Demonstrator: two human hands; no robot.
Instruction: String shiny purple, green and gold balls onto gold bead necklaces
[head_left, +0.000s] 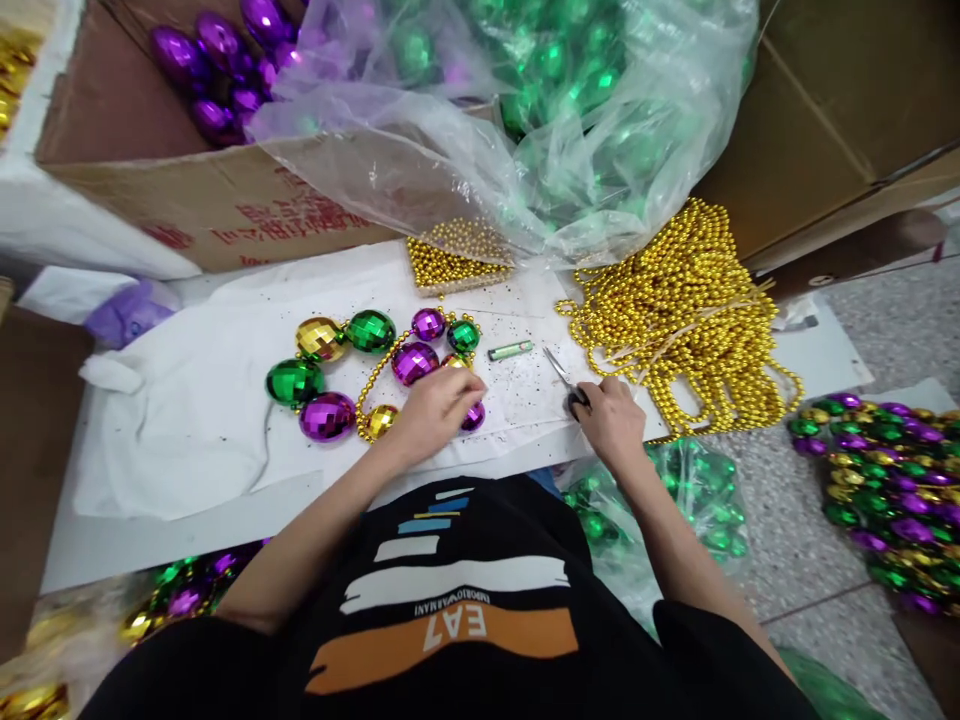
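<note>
My left hand (439,408) is closed in a pinch over a string of large faceted beads, and what its fingertips hold is hidden. Round it on the white table lie a purple bead (415,363), a green bead (463,335) and a gold bead (382,421), linked with a small gold bead chain (373,378). More big beads, such as the green bead (295,382), curve off to the left. My right hand (611,415) grips the black handle of a pair of scissors (556,364), blades pointing away from me. A small green-labelled tube (511,350) lies between my hands.
A heap of gold bead chains (686,320) lies right, beside a small box of gold beads (457,265). Behind stand a cardboard box (187,205) and a clear plastic bag (600,170) of green beads. White cloth (172,420) covers the table's left.
</note>
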